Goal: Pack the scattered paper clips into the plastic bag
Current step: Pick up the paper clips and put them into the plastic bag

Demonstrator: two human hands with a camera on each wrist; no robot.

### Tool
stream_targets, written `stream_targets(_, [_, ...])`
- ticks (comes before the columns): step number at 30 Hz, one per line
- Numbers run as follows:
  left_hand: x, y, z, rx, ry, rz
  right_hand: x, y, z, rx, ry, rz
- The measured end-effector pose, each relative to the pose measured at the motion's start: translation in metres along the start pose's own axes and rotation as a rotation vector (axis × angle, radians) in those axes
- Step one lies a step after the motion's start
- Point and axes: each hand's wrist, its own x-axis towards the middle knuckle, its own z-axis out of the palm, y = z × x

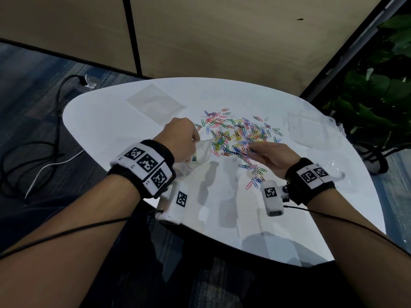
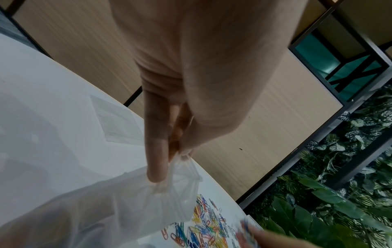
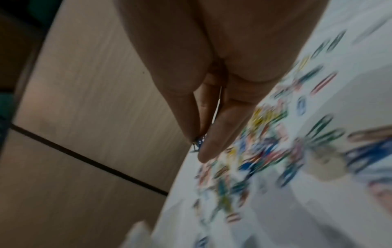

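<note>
Coloured paper clips (image 1: pixel 240 136) lie scattered over the middle of the white table (image 1: pixel 111 121). My left hand (image 1: pixel 182 138) pinches the rim of a clear plastic bag (image 1: pixel 200 152) at the pile's left edge; the bag (image 2: pixel 118 201) hangs below the fingers (image 2: pixel 156 151) and a few clips show through it. My right hand (image 1: pixel 264 152) reaches into the pile from the right. In the blurred right wrist view its fingertips (image 3: pixel 203 146) pinch a few paper clips (image 3: pixel 198 142) above the scattered clips (image 3: pixel 265 151).
A second flat clear bag (image 1: pixel 155 103) lies at the table's far left. A clear plastic box (image 1: pixel 315 127) sits at the far right edge. Cables (image 1: pixel 55 130) run over the floor to the left, and leafy plants (image 1: pixel 378 85) stand on the right.
</note>
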Motion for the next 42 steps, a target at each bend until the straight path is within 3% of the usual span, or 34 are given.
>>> stream_targets(3, [0.001,0.001,0.002,0.002,-0.007,-0.002,-0.015,-0.01,0.038,0.123,-0.165,0.037])
stream_targets(7, [0.0,0.003,0.006,0.014,-0.004,0.025,-0.031,-0.003,0.081,0.048,-0.235,0.024])
stream_targets(15, [-0.001,0.002,0.012,0.035,0.0,0.098,-0.04,0.016,0.11,-0.162,-0.115,0.011])
stream_targets(18, [-0.001,0.0,0.011,0.042,0.007,0.096,-0.044,0.015,0.114,-0.343,-0.205,-0.042])
stream_targets(21, [-0.002,0.001,0.009,0.031,0.004,0.085,-0.047,0.005,0.109,-0.439,-0.258,-0.192])
stream_targets(24, [-0.002,0.0,0.006,-0.012,0.029,0.054,-0.04,-0.004,0.082,-0.434,-0.107,-0.288])
stream_targets(26, [0.0,-0.001,0.003,-0.033,0.052,0.042,-0.03,-0.004,0.047,-0.647,0.037,-0.279])
stream_targets(27, [0.001,-0.002,0.001,-0.039,0.059,0.038,-0.026,-0.001,0.026,-0.864,0.108,-0.217])
stream_targets(29, [0.002,-0.003,-0.003,-0.052,0.073,0.025,-0.021,0.012,-0.012,-1.264,0.202,0.086])
stream_targets(31, [0.002,-0.002,-0.005,-0.065,0.085,0.02,-0.025,0.032,-0.034,-1.345,0.209,0.365])
stream_targets(32, [0.001,0.0,-0.005,-0.067,0.085,0.022,-0.025,0.044,-0.037,-1.309,0.206,0.405])
stream_targets(37, [0.0,0.004,-0.002,-0.061,0.07,0.022,-0.018,0.078,-0.012,-1.223,0.295,0.089])
stream_targets(42, [-0.001,0.005,0.0,-0.047,0.07,0.023,0.012,0.08,0.004,-1.124,0.357,-0.032])
